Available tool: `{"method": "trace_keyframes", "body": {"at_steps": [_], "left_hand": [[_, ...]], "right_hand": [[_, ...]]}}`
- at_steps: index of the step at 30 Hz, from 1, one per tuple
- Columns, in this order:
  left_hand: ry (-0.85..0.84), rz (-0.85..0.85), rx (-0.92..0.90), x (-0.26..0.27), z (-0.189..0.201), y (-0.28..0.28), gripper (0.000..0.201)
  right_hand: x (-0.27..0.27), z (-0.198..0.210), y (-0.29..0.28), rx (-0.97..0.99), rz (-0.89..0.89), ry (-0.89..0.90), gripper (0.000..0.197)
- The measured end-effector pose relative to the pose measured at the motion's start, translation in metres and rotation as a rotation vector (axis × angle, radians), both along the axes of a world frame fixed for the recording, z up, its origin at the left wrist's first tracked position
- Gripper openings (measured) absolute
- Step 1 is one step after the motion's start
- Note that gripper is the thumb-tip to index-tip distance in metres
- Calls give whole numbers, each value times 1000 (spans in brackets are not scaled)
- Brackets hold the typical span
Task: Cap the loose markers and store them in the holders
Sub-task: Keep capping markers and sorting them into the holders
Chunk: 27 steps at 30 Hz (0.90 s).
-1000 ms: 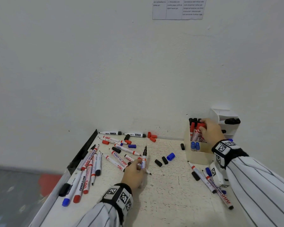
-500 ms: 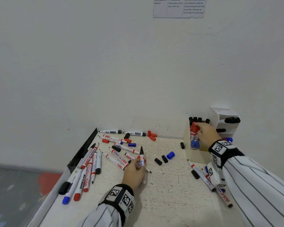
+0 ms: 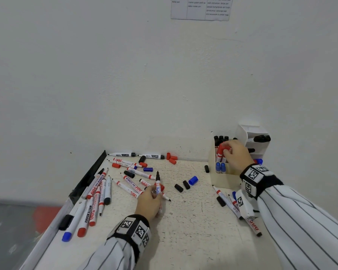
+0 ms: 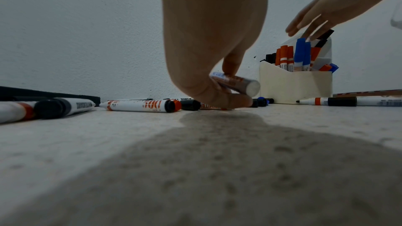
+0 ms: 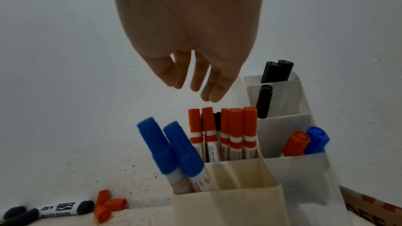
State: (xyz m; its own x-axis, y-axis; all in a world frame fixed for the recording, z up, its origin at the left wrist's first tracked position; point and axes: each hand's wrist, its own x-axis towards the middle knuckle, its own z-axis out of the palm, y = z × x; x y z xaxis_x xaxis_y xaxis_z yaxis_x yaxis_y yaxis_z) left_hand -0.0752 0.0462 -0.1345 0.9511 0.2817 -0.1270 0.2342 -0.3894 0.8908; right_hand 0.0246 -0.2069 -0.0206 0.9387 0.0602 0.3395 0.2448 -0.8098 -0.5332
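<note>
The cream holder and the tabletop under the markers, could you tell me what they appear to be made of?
Cream holder: probably matte plastic or folded card; thin flat walls, no gloss.
Tabletop: likely speckled stone or laminate; pale surface with dark flecks, dull sheen.

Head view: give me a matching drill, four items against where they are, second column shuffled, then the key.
Items
1. uncapped black-tipped marker
2. three loose red caps
3. two blue-capped markers
4. loose blue cap

Places
A. front compartment of the cream holder
B. on the table by the wall
C. gripped in the left hand
D. on the table beside two black caps

Pairs: 1-C, 2-B, 3-A, 4-D
</note>
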Motion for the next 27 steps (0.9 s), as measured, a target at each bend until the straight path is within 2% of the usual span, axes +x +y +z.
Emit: {"method": "trace_keyframes", "body": {"at_steps": [4, 7, 9, 12, 14, 16, 20, 27], "left_hand": [[2, -22, 3, -2, 4, -1, 37], [4, -29, -6, -5, 7, -3, 37], [3, -38, -4, -6, 8, -4, 39], [5, -50, 10, -6, 9, -5, 42], [3, -51, 17, -5, 8, -5, 43], [-1, -50, 20, -5, 7, -4, 43], [4, -57, 21, -3, 5, -4, 42], [-8, -55, 51, -3, 6, -2, 38]], "right_hand": [[-14, 13, 6, 194, 9, -104, 15], [-28, 16, 5, 145, 9, -99, 13], [-36, 7, 0, 46, 10, 22, 13], [-53, -21, -10, -122, 15, 360, 17], [-67, -40, -15, -306, -3, 597, 27], [-79, -55, -16, -484, -13, 747, 38], [-90, -70, -3, -622, -42, 716, 50], [-83, -83, 19, -572, -23, 662, 43]]}}
